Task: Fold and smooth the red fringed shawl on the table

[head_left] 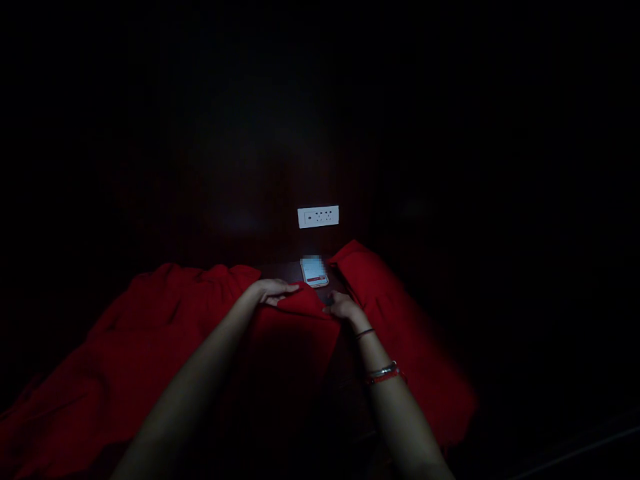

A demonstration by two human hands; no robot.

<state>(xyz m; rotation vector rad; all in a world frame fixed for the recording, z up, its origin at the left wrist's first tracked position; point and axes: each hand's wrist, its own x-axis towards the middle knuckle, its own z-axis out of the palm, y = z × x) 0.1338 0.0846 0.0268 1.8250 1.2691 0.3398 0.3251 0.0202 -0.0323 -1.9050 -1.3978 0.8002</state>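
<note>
A large red cloth point(165, 333) is spread across the left and middle of a dark surface, with folds and wrinkles on its left part. My left hand point(274, 291) is closed on a raised fold of it, thumb on top and fingers beneath. Just to the right, my right hand point(345, 307) pinches the same fold near its right end; the fingertips are partly in shadow. Close beyond the hands lies a phone point(315, 272) with its screen lit. Bracelets point(383, 373) circle my right wrist and forearm.
A white socket panel point(319, 217) is fixed to the dark wall behind the phone. Another stretch of red cloth point(400, 327) lies to the right of my right arm. Most of the surroundings are too dark to make out.
</note>
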